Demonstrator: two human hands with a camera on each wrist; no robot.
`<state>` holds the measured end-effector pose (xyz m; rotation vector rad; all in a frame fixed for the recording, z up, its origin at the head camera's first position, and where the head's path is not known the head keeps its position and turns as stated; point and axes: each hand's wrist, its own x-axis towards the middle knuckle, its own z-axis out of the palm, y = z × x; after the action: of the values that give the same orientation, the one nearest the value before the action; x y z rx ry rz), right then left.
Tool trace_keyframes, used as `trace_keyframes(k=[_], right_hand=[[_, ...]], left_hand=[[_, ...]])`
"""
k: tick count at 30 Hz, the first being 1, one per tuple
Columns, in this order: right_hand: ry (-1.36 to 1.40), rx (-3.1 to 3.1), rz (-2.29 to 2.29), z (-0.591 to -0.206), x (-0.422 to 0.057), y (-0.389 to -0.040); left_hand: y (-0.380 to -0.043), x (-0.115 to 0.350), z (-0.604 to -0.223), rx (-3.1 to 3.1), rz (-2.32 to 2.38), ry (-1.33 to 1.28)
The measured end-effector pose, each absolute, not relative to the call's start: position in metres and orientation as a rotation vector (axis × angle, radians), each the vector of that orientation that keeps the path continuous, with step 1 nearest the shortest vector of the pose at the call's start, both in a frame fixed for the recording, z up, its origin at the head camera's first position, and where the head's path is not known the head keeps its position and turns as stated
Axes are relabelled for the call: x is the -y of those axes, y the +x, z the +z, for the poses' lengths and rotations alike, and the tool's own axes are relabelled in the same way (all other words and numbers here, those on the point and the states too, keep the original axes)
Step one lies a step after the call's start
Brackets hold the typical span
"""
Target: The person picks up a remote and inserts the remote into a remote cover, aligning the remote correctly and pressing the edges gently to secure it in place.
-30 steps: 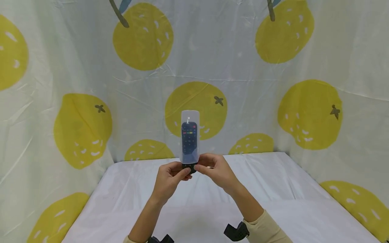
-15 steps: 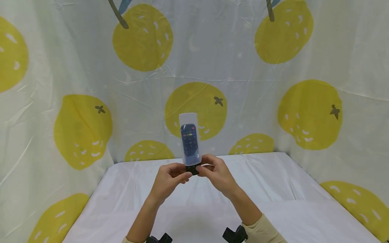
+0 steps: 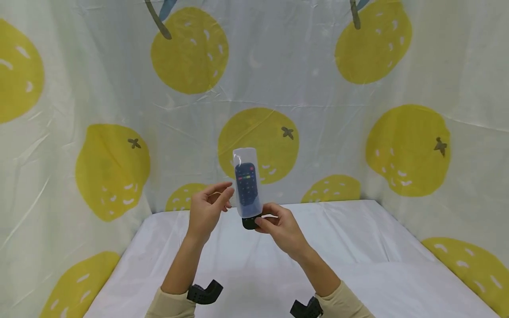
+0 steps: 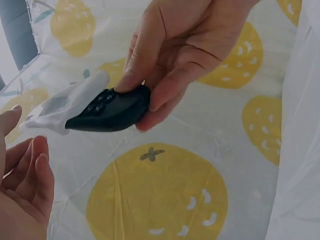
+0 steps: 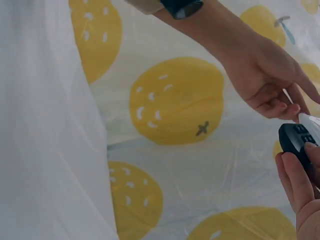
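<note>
Black, long remote control point(image 3: 247, 187) with coloured buttons. Sits mostly inside a cloudy plastic sleeve point(image 3: 244, 155), up over white cloth point(image 3: 358, 240). Gets pinched at its bare bottom by the right hand point(image 3: 283, 229). Has the left hand point(image 3: 206, 212) just beside, with fingers loosely bent, holding nothing. Pale curtain point(image 3: 310, 84) with yellow fruit print behind.

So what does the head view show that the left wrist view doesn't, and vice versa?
Only head: beige cloth sleeves and black, angular wrist devices. Only left wrist: a grey area beyond the white curtain with yellow fruit print. Both: that curtain, and the right hand pinching the bare end of a black remote in a translucent plastic cover, left hand beside it.
</note>
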<state>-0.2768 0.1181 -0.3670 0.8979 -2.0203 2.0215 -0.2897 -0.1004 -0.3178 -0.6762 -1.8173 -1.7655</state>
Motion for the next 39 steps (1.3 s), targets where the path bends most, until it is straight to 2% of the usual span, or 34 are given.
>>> trace_keyframes(k=[11, 39], right_hand=[[0.873, 2.011, 1.945, -0.370, -0.110, -0.274], [0.846, 1.933, 1.983, -0.369, -0.105, -0.270]], left_hand=[[-0.299, 0.076, -0.303, 1.673, -1.773, -0.640], [-0.306, 0.063, -0.319, 1.516, -1.883, -0.681]])
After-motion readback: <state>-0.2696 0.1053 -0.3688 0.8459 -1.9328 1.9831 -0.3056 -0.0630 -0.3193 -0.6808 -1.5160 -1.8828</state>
